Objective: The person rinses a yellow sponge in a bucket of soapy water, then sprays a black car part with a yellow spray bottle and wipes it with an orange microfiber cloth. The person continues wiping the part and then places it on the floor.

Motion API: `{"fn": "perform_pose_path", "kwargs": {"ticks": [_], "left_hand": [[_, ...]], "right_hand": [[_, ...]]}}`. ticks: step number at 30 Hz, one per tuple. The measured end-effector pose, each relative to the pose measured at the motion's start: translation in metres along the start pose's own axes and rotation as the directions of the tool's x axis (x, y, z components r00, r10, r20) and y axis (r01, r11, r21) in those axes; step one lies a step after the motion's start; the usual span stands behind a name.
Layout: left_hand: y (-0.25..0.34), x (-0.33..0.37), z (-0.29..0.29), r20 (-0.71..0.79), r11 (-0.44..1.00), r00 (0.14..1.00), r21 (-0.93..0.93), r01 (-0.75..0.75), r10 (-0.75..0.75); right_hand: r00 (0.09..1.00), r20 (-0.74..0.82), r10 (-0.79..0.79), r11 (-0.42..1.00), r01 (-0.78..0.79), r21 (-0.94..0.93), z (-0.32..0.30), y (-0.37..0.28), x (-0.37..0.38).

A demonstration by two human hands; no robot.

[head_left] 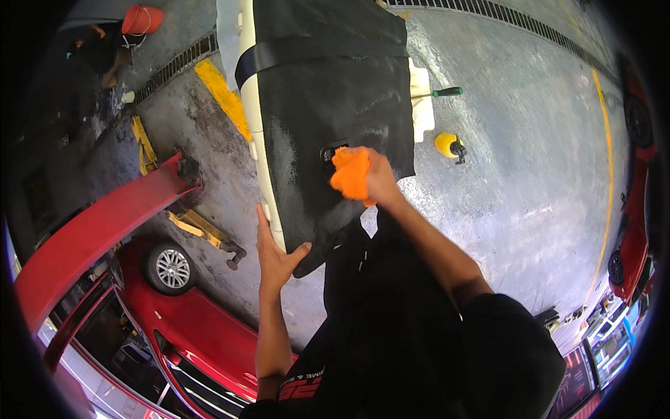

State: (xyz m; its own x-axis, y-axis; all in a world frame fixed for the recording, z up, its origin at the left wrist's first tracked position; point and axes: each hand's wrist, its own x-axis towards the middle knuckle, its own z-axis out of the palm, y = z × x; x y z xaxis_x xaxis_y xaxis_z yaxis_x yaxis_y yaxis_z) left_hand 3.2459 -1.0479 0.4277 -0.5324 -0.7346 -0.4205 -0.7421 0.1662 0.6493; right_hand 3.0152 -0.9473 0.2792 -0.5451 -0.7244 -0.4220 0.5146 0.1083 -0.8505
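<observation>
The cloth [351, 174] is plain bright orange, set against a matte black cover [335, 105] streaked with chalky grey, a glossier black band [328, 53], and a cream side edge [259, 126]. The screwdriver handle [449, 91] pairs green with black; the spray bottle [444, 144] is yellow with a black head. Around these, the mottled grey floor [516, 181] bears a yellow line [606, 153], while the car [185, 318] is glossy red with a silver multi-spoke wheel [172, 269].

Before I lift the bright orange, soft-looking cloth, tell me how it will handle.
The bright orange cloth is probably floppy, as it bunches into creased folds in the right hand. It is likely light, being a small, single-hand bundle. It seems unlikely to roll, given its uneven, crumpled outline.
</observation>
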Motion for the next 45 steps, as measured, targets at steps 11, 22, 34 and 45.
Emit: {"fn": "perform_pose_path", "kwargs": {"ticks": [11,22,34,45], "left_hand": [[-0.009,0.076,-0.04,0.007,0.973,0.996,-0.216,-0.085,0.088],[0.095,0.234,-0.016,0.027,0.796,0.965,-0.572,-0.199,0.261],[0.064,0.234,-0.016,-0.066,0.762,0.94,-0.567,-0.311,0.335],[0.058,0.251,-0.017,-0.09,0.757,0.892,-0.495,-0.425,0.442]], "right_hand": [[0.937,-0.329,-0.117,0.974,0.174,0.148,0.026,-0.07,0.009],[0.578,-0.127,-0.806,0.505,0.559,-0.658,0.111,-0.136,0.171],[0.648,0.085,-0.757,0.447,0.608,-0.656,0.098,-0.053,0.036],[0.835,0.217,-0.506,0.581,0.515,-0.631,0.096,-0.077,-0.026]]}}
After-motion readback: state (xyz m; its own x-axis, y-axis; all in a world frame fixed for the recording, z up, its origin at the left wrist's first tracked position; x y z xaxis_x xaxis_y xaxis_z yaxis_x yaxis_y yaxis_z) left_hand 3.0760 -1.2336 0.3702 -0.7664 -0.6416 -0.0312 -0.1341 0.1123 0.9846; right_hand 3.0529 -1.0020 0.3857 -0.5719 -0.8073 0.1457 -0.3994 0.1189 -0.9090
